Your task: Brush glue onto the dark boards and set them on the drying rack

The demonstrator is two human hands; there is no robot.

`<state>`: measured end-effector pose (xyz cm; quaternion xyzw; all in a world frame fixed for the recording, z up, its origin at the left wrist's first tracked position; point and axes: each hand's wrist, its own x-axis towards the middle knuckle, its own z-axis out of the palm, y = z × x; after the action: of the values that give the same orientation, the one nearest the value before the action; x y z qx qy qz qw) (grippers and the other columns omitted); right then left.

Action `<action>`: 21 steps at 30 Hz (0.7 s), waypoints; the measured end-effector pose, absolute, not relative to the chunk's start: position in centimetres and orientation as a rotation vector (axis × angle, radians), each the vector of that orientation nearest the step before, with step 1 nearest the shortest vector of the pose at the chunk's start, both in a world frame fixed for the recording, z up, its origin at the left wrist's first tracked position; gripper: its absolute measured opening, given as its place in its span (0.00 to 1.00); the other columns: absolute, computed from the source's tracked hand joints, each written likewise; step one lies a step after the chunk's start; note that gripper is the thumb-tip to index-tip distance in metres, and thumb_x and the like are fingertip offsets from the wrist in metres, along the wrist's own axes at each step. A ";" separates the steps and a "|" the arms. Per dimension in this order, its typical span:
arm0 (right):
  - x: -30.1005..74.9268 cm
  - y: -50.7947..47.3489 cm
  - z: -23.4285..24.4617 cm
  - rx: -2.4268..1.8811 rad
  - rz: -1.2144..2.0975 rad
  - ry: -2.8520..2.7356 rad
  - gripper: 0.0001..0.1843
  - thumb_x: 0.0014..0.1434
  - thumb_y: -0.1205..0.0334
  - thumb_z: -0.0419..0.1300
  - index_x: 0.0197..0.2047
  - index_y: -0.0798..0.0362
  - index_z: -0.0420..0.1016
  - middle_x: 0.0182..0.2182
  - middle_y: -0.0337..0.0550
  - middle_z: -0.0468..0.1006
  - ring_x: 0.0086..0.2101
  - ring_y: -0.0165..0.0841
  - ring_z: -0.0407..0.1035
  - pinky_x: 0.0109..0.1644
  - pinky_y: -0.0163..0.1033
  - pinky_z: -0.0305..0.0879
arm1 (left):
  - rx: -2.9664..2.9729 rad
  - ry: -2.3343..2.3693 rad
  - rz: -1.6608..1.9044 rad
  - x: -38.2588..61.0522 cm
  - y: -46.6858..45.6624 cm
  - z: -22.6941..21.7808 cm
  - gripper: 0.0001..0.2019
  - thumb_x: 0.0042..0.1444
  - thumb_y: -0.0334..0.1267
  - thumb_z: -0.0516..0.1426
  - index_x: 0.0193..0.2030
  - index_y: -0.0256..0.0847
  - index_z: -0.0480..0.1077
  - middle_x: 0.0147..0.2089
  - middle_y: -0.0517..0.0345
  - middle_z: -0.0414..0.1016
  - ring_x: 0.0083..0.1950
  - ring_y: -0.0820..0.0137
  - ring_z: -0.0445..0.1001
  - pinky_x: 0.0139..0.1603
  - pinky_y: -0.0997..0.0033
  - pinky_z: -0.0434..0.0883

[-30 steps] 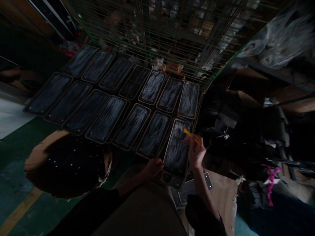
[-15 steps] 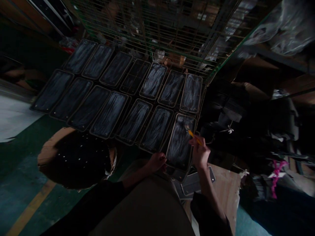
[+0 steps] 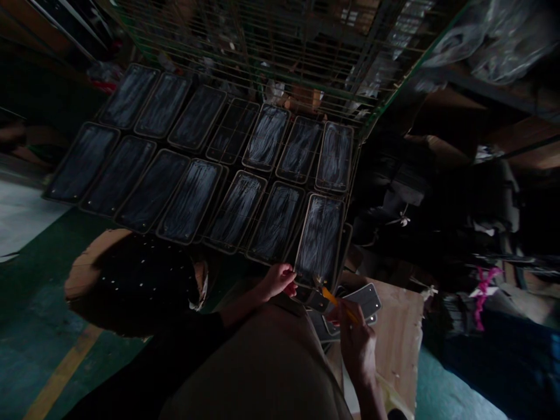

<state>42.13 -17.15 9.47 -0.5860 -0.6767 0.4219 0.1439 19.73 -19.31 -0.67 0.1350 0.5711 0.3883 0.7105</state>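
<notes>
My right hand (image 3: 356,335) is closed around the yellow handle of a brush (image 3: 331,296). The brush tip meets the near end of a dark rectangular panel (image 3: 320,236), whose face carries whitish streaks. At that panel's lower left corner, the fingers of my left hand (image 3: 280,280) are pinched on its edge. Beneath its near end another dark panel (image 3: 318,301) partly shows. Several similar streaked panels lie in two rows to the left, among them a neighbouring panel (image 3: 276,221) and a far-row panel (image 3: 335,156).
Behind the rows stands a green wire cage (image 3: 306,64). A round cardboard drum (image 3: 94,256) with a dark, white-specked top is at lower left. Grey panels (image 3: 364,300) rest on a wooden board (image 3: 396,338) at my right. Dark bundles (image 3: 402,192) are piled further right.
My right hand has drawn the brush from the panel's far part down to its near end. My left hand stays at the corner. The whole view has shifted slightly.
</notes>
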 end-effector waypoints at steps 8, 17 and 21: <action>42.7 -16.8 10.3 -1.751 0.888 -1.869 0.14 0.67 0.50 0.50 0.45 0.49 0.70 0.27 0.40 0.79 0.25 0.36 0.75 0.28 0.38 0.71 | 0.331 1.296 0.848 19.8 -19.3 0.0 0.15 0.54 0.46 0.61 0.32 0.37 0.61 0.22 0.59 0.72 0.19 0.71 0.74 0.19 0.75 0.72; 42.2 -17.6 10.2 -1.824 0.983 -1.868 0.17 0.65 0.45 0.49 0.44 0.48 0.69 0.26 0.40 0.79 0.24 0.38 0.76 0.25 0.39 0.72 | 0.322 1.236 0.854 19.6 -19.5 -0.5 0.17 0.52 0.48 0.60 0.34 0.37 0.60 0.22 0.59 0.72 0.21 0.70 0.75 0.21 0.74 0.72; 41.9 -16.7 12.3 -1.843 0.736 -1.888 0.16 0.63 0.43 0.50 0.43 0.40 0.73 0.25 0.41 0.79 0.24 0.41 0.75 0.19 0.43 0.71 | 0.314 1.162 0.832 19.5 -19.6 0.4 0.18 0.53 0.46 0.60 0.41 0.38 0.59 0.21 0.62 0.72 0.20 0.70 0.74 0.22 0.73 0.71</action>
<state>41.94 -16.73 12.30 -0.6592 -0.6754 0.2633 0.1997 19.47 -19.60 0.39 0.1432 0.5305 0.3798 0.7442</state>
